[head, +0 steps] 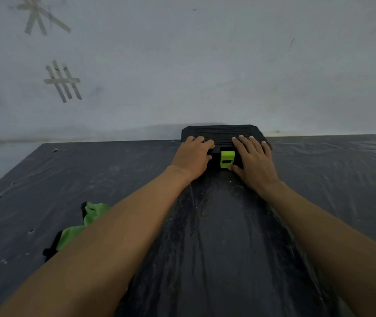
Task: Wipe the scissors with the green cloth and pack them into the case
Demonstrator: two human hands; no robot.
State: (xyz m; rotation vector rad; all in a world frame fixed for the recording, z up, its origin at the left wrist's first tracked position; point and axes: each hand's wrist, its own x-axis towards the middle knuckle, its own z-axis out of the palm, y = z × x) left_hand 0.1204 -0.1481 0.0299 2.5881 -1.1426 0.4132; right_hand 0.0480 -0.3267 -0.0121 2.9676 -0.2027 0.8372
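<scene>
Case (221, 131) sits closed above frame centre on the table (319, 179). Left hand (192, 156) and right hand (254, 159) press its lid, fingers laid on top, gripping nothing, flanking the green latch (227, 159). Green cloth (86, 223) lies lower left.

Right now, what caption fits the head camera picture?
Left hand and right hand rest on the black case; green cloth lies aside.

The left forearm (113, 236) and right forearm (319, 225) are bare along all their visible length. The left hand (192, 156) and right hand (254, 160) are bare too, and the right one's fingernails (241, 136) look short and pale.
</scene>
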